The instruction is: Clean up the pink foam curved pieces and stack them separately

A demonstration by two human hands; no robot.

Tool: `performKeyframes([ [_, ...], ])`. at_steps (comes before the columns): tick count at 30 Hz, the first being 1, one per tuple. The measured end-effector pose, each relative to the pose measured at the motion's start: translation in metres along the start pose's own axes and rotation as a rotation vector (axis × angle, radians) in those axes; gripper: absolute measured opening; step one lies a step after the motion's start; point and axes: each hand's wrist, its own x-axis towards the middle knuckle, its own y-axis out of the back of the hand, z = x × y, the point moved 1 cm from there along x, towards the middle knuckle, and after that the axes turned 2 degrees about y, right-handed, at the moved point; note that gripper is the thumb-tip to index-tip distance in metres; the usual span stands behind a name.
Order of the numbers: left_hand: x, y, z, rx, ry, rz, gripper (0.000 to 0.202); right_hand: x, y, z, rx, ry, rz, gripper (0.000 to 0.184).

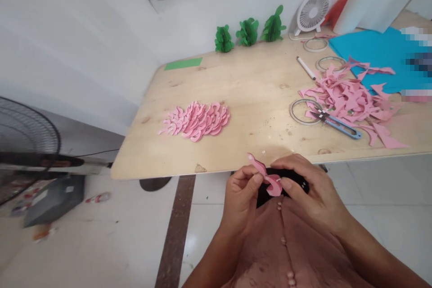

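Note:
Close to my body, past the table's front edge, my left hand (pixel 243 189) pinches a curved pink paper cutout (pixel 275 187) between thumb and fingers. Small white spots, perhaps tape, show on the cutout. My right hand (pixel 312 184) is at its other end, the thumb tip at the paper's edge and the index finger arched apart from it. The other right fingers are partly hidden. On the table lies a heap of similar pink cutouts (pixel 199 120). Pink paper scraps (pixel 353 90) are piled at the right, beside a blue-handled cutter (pixel 342 126) and a tape roll (pixel 305 122).
Green paper cactus shapes (pixel 248 32) line the wall beside a small white fan (pixel 312 12). A green strip (pixel 183 64), a marker (pixel 306 68) and blue sheets (pixel 381 45) lie on the wooden table (pixel 256 85). A standing fan (pixel 27 157) is at left.

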Motion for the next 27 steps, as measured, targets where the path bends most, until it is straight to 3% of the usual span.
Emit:
performKeyframes([
  [4,0.001,0.002,0.0,0.079,-0.058,-0.01,0.014,0.003,-0.005,-0.008,-0.039,0.035,-0.071,0.009],
  [13,0.0,0.004,-0.003,0.143,-0.08,0.022,0.016,0.003,-0.012,-0.009,-0.196,0.077,-0.008,0.009],
  [27,0.0,0.003,-0.004,0.153,-0.108,0.077,0.015,0.002,-0.013,-0.008,-0.262,0.129,0.026,0.019],
])
